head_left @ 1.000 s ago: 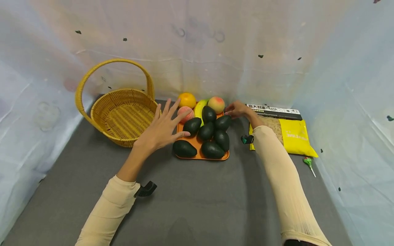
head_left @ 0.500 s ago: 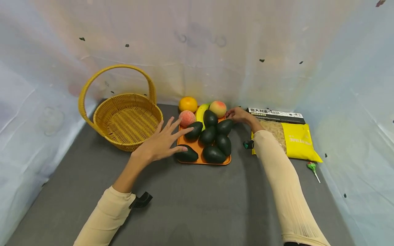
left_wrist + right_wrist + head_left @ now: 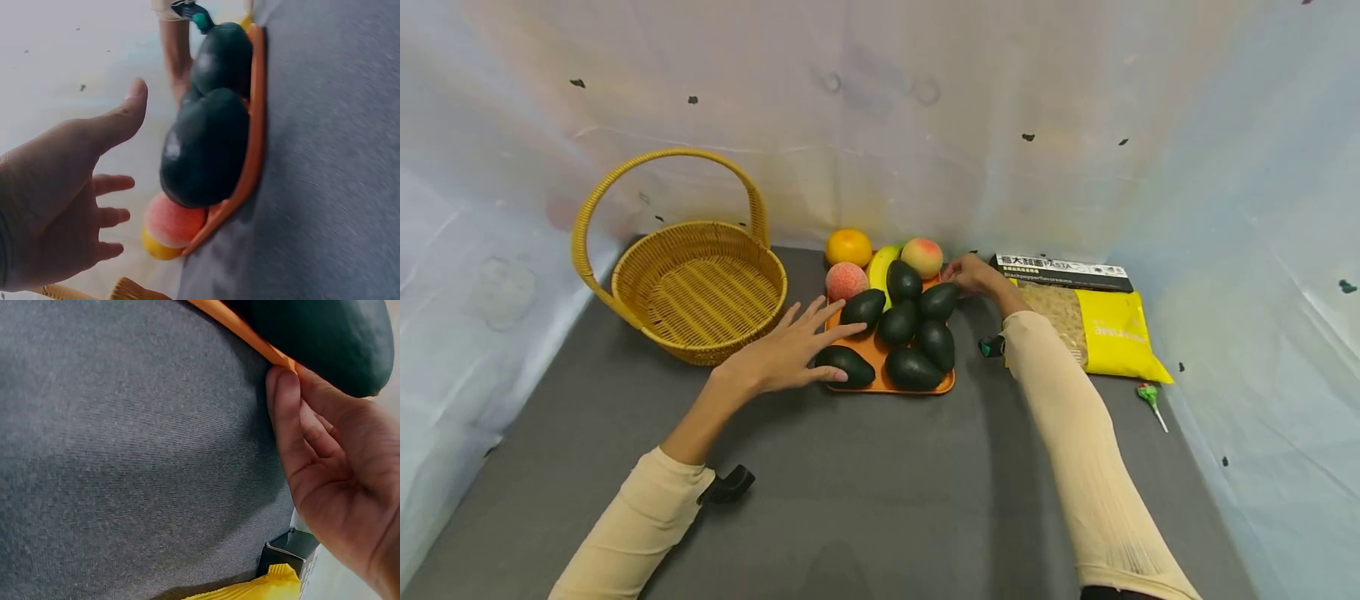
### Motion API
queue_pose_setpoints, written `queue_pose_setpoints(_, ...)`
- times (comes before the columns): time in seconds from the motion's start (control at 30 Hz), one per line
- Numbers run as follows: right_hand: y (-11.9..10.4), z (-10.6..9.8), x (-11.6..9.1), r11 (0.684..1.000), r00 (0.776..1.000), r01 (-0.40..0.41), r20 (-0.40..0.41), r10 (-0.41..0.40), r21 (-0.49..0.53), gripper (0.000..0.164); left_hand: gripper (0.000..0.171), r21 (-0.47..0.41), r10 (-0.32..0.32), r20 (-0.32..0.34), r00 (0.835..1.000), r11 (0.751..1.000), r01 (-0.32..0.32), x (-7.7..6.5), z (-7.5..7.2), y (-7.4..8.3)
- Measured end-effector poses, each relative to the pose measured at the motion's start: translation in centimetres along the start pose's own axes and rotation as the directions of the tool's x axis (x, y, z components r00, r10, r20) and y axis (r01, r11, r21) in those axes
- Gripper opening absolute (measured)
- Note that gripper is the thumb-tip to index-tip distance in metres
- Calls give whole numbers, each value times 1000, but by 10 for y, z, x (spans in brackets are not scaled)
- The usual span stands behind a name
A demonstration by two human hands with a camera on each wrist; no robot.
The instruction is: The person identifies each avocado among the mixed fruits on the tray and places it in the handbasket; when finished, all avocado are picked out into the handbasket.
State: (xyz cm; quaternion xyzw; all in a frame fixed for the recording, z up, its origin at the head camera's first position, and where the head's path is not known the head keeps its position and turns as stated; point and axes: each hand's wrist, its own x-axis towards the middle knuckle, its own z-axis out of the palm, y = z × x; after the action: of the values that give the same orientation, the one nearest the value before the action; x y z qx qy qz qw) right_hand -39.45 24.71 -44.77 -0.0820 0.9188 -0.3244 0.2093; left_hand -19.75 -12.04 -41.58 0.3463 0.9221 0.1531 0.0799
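An orange tray (image 3: 887,391) lies on the grey table, bearing several dark green avocados (image 3: 913,369), a banana (image 3: 878,271), a red peach (image 3: 846,281) and a paler peach (image 3: 922,257). An orange (image 3: 848,247) sits at its back left corner. My right hand (image 3: 972,277) pinches the tray's back right rim between thumb and fingers, just under an avocado (image 3: 325,344) in the right wrist view. Over the tray's left side, my left hand (image 3: 782,354) has its fingers spread and holds nothing; in the left wrist view it is apart from the fruit.
A yellow wicker basket (image 3: 700,346) with a tall handle stands left of the tray. To the right are a black-and-white pasta box (image 3: 1063,273), a yellow pasta bag (image 3: 1116,333) and a green-wrapped lollipop (image 3: 1148,396). Pale sheeting rises behind and at both sides.
My left hand has drawn back from above the red peach toward the tray's front left. My right hand stays at the back right rim. The head view has shifted slightly.
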Motion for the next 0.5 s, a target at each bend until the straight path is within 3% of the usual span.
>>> queue_pose_setpoints(0.1,-2,-1,1,1000,1000,-30,-8,30,-5,23,74,-7,58,5,998,998,-58,1,3,-3)
queue_pose_setpoints(0.23,-1,-1,6,998,999,-39,-11,38,-48,23,80,-18,89,18,996,996,-89,3,7,-8)
queue_pose_setpoints(0.5,-2,1,11,998,999,-51,-7,50,-23,22,84,-47,83,29,996,996,-81,1,23,-17)
